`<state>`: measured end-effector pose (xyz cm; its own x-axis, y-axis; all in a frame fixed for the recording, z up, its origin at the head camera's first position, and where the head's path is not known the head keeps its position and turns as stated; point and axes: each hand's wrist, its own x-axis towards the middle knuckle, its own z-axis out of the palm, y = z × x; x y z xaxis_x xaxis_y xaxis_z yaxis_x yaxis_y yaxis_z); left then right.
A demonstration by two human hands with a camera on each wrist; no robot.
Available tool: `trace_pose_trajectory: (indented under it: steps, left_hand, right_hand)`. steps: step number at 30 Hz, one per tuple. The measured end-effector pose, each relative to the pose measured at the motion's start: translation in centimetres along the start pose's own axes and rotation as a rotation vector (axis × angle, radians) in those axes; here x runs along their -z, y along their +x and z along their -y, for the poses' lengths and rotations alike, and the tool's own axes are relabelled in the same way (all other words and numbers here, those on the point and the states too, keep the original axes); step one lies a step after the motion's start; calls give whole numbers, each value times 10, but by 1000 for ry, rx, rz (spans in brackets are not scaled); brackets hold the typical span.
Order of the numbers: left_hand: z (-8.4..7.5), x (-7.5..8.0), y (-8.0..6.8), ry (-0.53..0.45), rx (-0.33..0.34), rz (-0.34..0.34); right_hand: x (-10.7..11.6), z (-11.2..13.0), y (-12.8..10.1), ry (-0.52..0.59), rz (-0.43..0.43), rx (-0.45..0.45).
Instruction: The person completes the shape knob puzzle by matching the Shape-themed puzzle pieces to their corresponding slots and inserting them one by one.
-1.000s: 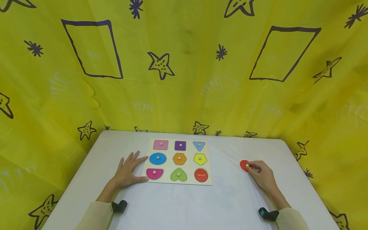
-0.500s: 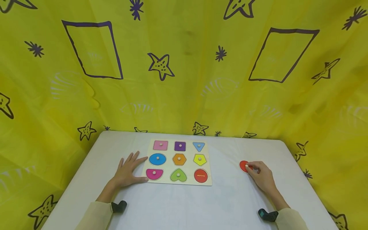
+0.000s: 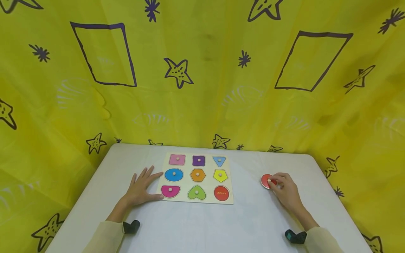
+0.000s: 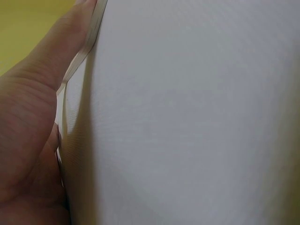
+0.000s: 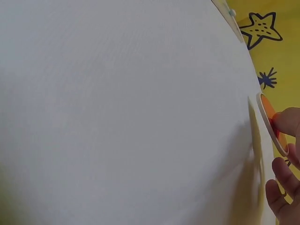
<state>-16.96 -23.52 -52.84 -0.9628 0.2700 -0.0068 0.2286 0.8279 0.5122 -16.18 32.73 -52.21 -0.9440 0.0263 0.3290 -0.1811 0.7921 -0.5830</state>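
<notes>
From the head view my right hand (image 3: 286,191) rests on the white table (image 3: 202,225), well to the right of the puzzle board (image 3: 198,177), with its fingers curled onto the small pale knob of the red round piece (image 3: 267,181), pinching it; the piece sits on the table at the hand's far left side, apart from the board. My left hand (image 3: 140,189) lies flat with the fingers spread and straight, its fingertips touching the board's near left edge beside the blue circle (image 3: 174,174) and the pink half-circle (image 3: 170,190). Only this view shows the whole board: eight pieces seated with their knobs, and a red round recess (image 3: 221,193) at the near right corner carrying printed lettering (too small for me to read). The right wrist view adds what the head view cannot: the red piece (image 5: 272,123) seen edge-on, thin and pale-sided, tilted, with my fingertips (image 5: 287,121) against its face; the knob itself is hidden there, and the hand is cut off at the frame's right edge. The left wrist view shows mostly bare table (image 4: 197,112) and my left palm (image 4: 28,140) pressed along the board's pale edge (image 4: 77,61), none of the coloured pieces visible. A yellow cloth (image 3: 202,70) with drawn stars hangs behind the table. Both wrists carry a dark strap, partly cut off by my sleeves.
</notes>
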Motion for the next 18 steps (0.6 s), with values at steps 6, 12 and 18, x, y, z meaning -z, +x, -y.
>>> trace_pose_trajectory:
  steps: [6,12,18]
  left_hand:
    - [-3,1,0,4,-3,1]
    - [-4,2,-1,11,7,6]
    - [-4,4,-1,13,9,4]
  right_hand:
    - [0,14,6,19,1,53]
    - [-3,29,11,46,-2,100]
    - [-7,44,15,87,8,149]
